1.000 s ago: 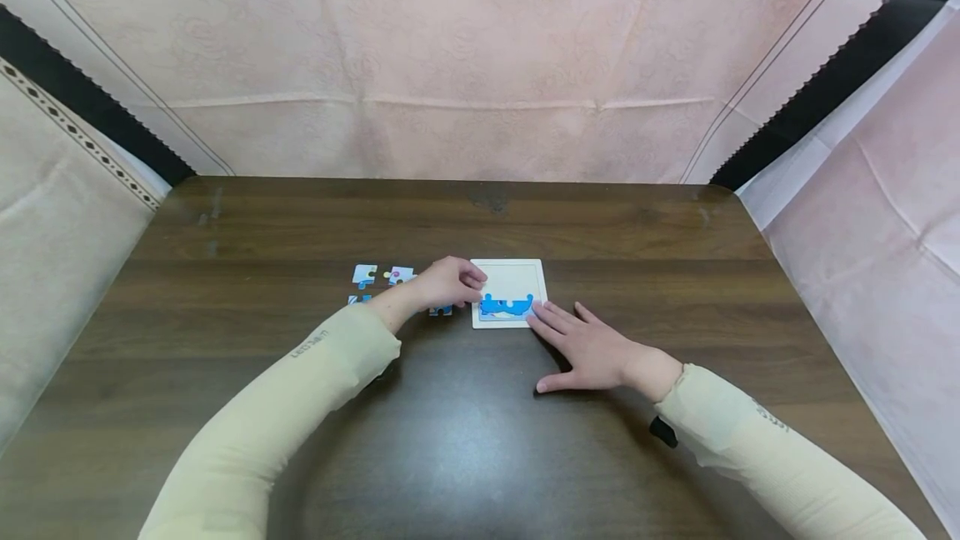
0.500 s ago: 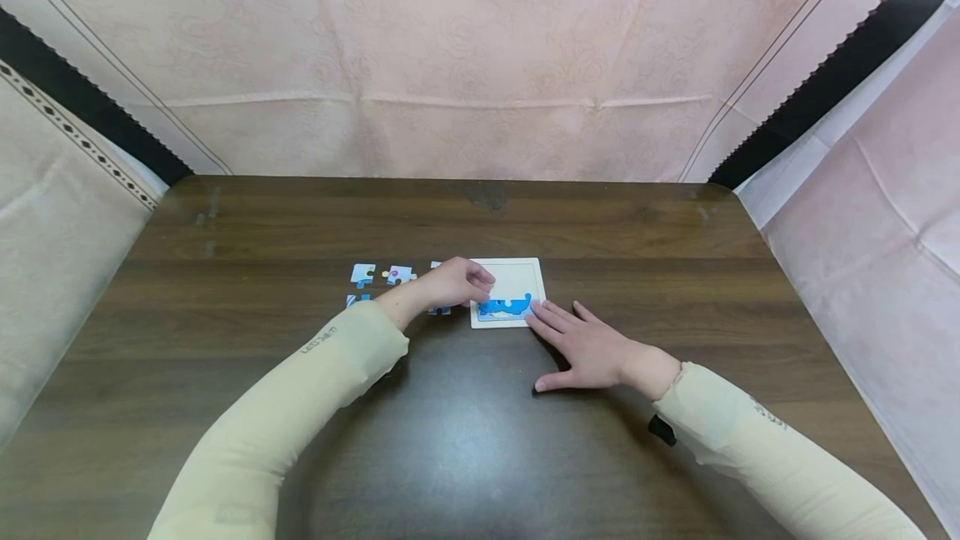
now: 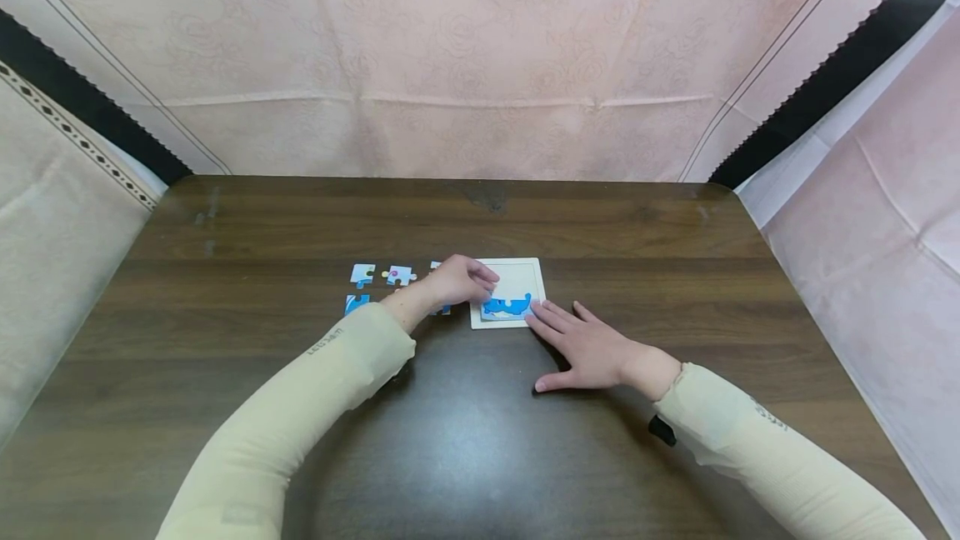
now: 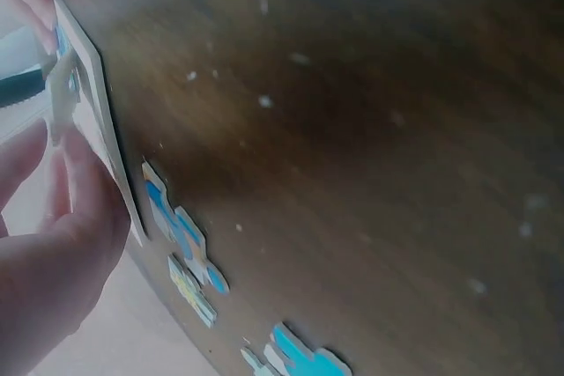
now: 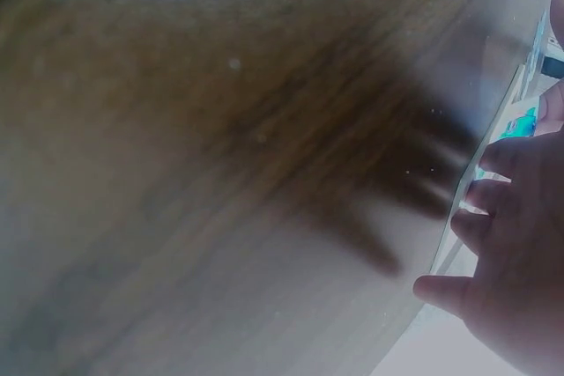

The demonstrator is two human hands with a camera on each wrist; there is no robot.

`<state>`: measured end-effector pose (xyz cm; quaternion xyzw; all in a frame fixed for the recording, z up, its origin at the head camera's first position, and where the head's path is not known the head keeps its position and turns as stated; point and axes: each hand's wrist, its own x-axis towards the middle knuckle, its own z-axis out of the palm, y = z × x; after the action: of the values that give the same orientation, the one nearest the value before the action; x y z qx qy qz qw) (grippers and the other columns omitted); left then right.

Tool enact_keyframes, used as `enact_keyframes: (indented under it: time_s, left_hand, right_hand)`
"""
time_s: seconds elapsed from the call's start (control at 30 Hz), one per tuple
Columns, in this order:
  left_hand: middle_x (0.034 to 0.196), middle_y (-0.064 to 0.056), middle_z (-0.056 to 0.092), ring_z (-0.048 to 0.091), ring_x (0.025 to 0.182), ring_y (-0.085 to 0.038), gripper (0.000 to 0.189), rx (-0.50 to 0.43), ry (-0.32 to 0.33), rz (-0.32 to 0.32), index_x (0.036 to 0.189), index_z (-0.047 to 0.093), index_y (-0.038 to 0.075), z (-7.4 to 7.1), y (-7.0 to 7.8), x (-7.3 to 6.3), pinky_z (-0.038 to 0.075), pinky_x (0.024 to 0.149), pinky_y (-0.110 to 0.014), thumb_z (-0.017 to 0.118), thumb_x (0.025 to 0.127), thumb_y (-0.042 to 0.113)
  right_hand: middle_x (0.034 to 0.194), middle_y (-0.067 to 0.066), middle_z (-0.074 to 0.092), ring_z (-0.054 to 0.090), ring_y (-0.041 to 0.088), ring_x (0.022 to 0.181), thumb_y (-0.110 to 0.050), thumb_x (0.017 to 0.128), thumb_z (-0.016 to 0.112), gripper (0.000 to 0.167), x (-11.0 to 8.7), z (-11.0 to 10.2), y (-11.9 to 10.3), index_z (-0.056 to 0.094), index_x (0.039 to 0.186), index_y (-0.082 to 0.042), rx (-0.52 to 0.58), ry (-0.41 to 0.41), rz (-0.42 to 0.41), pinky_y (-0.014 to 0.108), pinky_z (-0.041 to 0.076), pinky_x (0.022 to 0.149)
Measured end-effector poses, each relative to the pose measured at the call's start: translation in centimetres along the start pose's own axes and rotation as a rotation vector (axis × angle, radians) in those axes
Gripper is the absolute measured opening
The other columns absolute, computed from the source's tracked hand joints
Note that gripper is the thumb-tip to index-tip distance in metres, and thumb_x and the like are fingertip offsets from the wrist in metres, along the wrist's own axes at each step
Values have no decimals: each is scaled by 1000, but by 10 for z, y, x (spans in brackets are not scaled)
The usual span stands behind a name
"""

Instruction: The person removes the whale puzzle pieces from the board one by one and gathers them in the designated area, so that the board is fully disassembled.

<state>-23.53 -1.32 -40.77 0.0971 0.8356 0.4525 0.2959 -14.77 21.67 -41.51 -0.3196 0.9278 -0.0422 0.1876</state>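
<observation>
A white-framed puzzle tray (image 3: pixel 517 277) lies on the table, with joined blue puzzle pieces (image 3: pixel 510 307) along its near edge. My left hand (image 3: pixel 459 280) is over the tray's left side. In the left wrist view, its thumb and fingers pinch a puzzle piece (image 4: pixel 62 99) seen edge-on; the head view hides that piece behind the hand. My right hand (image 3: pixel 588 348) lies with fingers straight and spread, fingertips at the tray's near right corner beside the blue pieces. The right wrist view shows those fingers (image 5: pixel 471 231) at the tray's edge.
Several loose puzzle pieces lie left of the tray, among them a light blue one (image 3: pixel 363 274), one with a pink mark (image 3: pixel 400 275) and a blue one (image 3: pixel 357 302). My left forearm partly covers this group. Pale cloth (image 3: pixel 450 65) hangs behind the brown table (image 3: pixel 465 440).
My left hand has shifted slightly right, further over the tray, covering more of its left side. More of the near-left loose piece shows. My right hand has stayed in place.
</observation>
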Motion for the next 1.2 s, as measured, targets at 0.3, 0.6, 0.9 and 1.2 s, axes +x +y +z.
enact_keyframes:
  time_s: [0.3,0.6,0.9,1.2]
  left_hand:
    - [113,-12,67,63,103,-20,30,56,33,-39,112,66,3,5,1,1,53,85,-28,66,82,4]
    - [107,-13,67,64,87,-17,28,81,42,-44,110,67,3,6,1,0,56,74,-24,67,82,6]
    - [104,-14,67,60,64,-11,28,84,60,-61,111,65,1,6,3,-2,53,63,-20,66,83,7]
    - [86,-14,69,58,54,-7,24,50,79,-102,104,66,-3,4,1,-6,55,59,-20,67,84,9]
  right_hand:
    - [157,5,16,11,26,146,-68,82,49,89,0,-3,0,24,149,-16,46,-12,9,58,10,115]
    - [157,6,19,13,26,146,-64,83,53,86,1,-9,-4,29,147,-13,56,13,6,57,10,116]
    - [156,4,20,16,27,145,-65,82,52,87,7,-8,-10,27,148,-14,22,24,-36,58,12,115]
    - [156,5,21,16,28,145,-66,82,52,88,8,-6,-11,28,148,-13,9,17,-36,60,13,113]
